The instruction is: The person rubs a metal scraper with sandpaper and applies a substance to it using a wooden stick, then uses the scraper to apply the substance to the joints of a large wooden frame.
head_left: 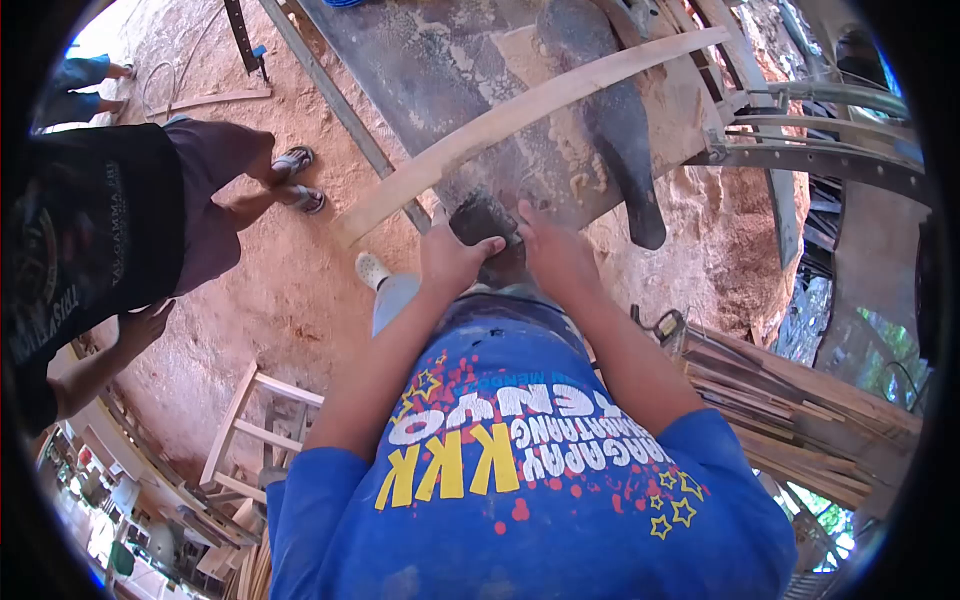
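My left hand [453, 258] grips a dark, flat rectangular block [480, 222] in front of my waist, with the thumb lying across its near edge. What the block is made of, I cannot make out. At its right edge, the fingers of my right hand [555, 252] close on the same block; some of them are hidden. Just beyond both hands, a long curved wooden piece [520, 122] arches over the dusty dark tabletop [410, 70].
To the left stands another person [100, 220] in a dark shirt and sandals. A wooden ladder-like frame [262, 425] is at lower left. Stacked wood strips [790, 420] lie at right. A dark curved piece [620, 140] rests on the tabletop. Further left is a second person's leg [85, 75].
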Tool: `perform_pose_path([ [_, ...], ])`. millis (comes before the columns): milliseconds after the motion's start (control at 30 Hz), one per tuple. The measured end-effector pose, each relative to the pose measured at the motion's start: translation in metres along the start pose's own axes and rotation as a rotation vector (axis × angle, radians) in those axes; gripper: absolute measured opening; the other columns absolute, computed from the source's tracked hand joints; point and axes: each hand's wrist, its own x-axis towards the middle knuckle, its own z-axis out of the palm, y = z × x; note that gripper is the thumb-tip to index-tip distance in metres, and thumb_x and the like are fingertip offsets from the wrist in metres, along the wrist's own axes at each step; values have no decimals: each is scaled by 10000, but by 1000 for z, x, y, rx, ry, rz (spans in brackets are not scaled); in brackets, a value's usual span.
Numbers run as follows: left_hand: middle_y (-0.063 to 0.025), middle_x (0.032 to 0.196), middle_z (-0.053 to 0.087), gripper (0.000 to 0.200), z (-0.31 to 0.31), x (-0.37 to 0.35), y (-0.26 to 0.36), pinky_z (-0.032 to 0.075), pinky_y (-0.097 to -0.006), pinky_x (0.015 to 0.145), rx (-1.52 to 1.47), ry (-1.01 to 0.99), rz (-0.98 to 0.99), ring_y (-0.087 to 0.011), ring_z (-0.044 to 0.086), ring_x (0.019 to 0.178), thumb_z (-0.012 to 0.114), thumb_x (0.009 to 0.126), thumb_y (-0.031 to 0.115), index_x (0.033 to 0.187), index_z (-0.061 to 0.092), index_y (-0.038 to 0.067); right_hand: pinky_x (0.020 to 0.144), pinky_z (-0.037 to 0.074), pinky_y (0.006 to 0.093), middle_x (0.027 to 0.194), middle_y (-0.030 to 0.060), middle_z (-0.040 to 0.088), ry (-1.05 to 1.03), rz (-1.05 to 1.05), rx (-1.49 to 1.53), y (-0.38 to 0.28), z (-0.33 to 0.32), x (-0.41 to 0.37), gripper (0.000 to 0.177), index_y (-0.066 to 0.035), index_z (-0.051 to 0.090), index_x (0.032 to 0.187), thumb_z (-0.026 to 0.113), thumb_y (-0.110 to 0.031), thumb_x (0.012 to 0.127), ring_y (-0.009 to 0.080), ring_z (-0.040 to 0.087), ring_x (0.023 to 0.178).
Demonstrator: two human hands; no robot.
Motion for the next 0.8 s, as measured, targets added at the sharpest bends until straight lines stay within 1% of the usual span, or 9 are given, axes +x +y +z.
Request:
perform_pose_path([
  [33, -275, 1142, 734, 867, -4, 3, 5, 567, -428, 950, 4, -10, -4, -369, 737, 1074, 964, 686, 340, 1306, 562, -114, 922, 514, 593, 1046, 271, 722, 21, -31, 26, -3, 1, 9, 458, -247, 514, 1524, 485, -332, 1075, 476, 680, 1047],
  [133, -261, 1153, 735, 847, -5, 3, 10, 571, -425, 947, 14, -12, -32, -351, 737, 1077, 964, 697, 308, 1314, 554, -102, 912, 520, 586, 1039, 264, 725, -3, 42, -10, 10, 5, -2, 474, -251, 502, 1538, 480, -361, 1077, 470, 688, 1018],
  [233, -247, 1173, 731, 863, 7, 10, -9, 571, -420, 959, -96, -4, -11, -331, 735, 1085, 963, 707, 273, 1349, 517, -94, 895, 524, 581, 1032, 260, 725, -47, 26, -3, 15, -2, -17, 471, -251, 510, 1531, 477, -375, 1078, 467, 690, 996],
  [333, -233, 1189, 726, 914, 6, 11, -9, 567, -413, 978, 35, -36, -96, -318, 732, 1089, 966, 706, 262, 1386, 471, -96, 878, 530, 573, 1017, 256, 726, -71, 44, -16, 6, -1, -12, 467, -252, 517, 1525, 483, -379, 1077, 460, 694, 978],
  [433, -237, 1184, 726, 905, 7, 10, -9, 565, -410, 981, -97, -33, -49, -320, 732, 1090, 963, 710, 264, 1382, 476, -95, 846, 536, 576, 998, 252, 727, -26, 29, -23, -5, -3, -5, 456, -248, 527, 1515, 489, -363, 1076, 461, 698, 951],
  [533, -253, 1174, 726, 879, 8, 11, -7, 568, -413, 964, 10, -5, -122, -335, 733, 1091, 964, 705, 272, 1353, 503, -101, 815, 537, 585, 984, 249, 727, -28, 20, -40, -2, -2, -6, 431, -240, 548, 1487, 499, -342, 1072, 460, 701, 936],
  [633, -272, 1152, 726, 880, 2, 9, -2, 569, -417, 944, 66, 3, -40, -357, 733, 1080, 966, 693, 319, 1321, 527, -112, 790, 536, 593, 951, 245, 729, -18, -9, -12, 2, 2, -10, 419, -235, 560, 1474, 502, -329, 1070, 466, 705, 909],
  [733, -281, 1117, 728, 909, -3, 7, 10, 572, -427, 919, 80, -39, -111, -374, 736, 1054, 969, 677, 377, 1306, 539, -119, 780, 540, 596, 924, 237, 733, 60, -97, 46, -14, 3, 12, 425, -238, 546, 1483, 502, -326, 1070, 468, 710, 880],
  [800, -280, 1092, 732, 906, -3, 7, 6, 574, -431, 907, 87, -15, -56, -378, 739, 1033, 967, 678, 391, 1299, 547, -117, 773, 542, 597, 906, 237, 733, 62, -100, -25, -9, 8, 13, 431, -241, 530, 1491, 504, -321, 1068, 471, 710, 863],
])
